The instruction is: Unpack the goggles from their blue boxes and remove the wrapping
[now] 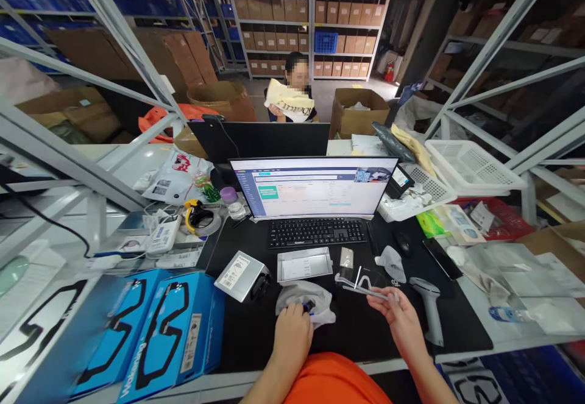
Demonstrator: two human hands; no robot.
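Note:
My left hand (293, 329) is closed, fingers curled down over a translucent white plastic bag (323, 310) on the black desk mat. A small dark-blue item (309, 306) peeks out beside its fingertips; the fingers hide what they grip. My right hand (398, 314) pinches one end of a clear plastic piece (354, 283) with thin bent parts, held just above the mat. Beyond the bag lies an open silver box tray (304, 265) with a white label. A silver labelled box (241, 276) sits to the left, a dark coiled item (261, 286) against it.
A monitor (315, 189) and keyboard (317, 233) stand ahead. Right are a mouse (403, 243), phone (442, 258), barcode scanner (428, 310) and crumpled bag (392, 263). Blue boxes (171, 331) crowd the left. Across the desk, a person (297, 87) holds a yellow-white package (289, 100).

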